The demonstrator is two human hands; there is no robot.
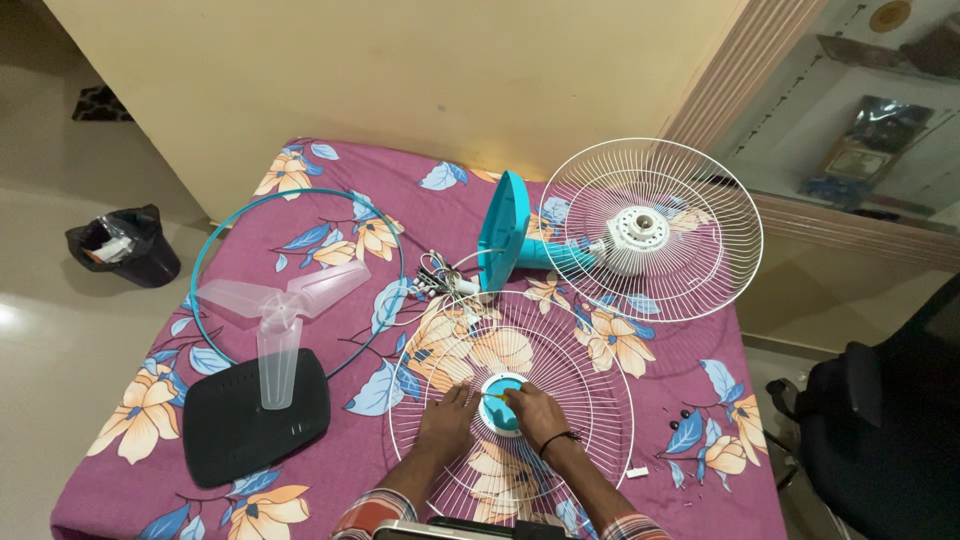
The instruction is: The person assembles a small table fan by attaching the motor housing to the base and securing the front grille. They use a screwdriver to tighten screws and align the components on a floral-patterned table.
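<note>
Floral bed (pixel 330 470) by a cream wall; both hands, left (pixel 446 420) flat, right (pixel 535 412) pinching a screwdriver (pixel 494 396), rest on the near fan grille (pixel 590 400)

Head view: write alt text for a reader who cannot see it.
Two bare hands, left hand and right hand, rest on the teal hub of a white wire fan guard lying on a purple floral cloth. Nearby lie clear plastic fan blades, a dark flat base and the teal fan body.
</note>
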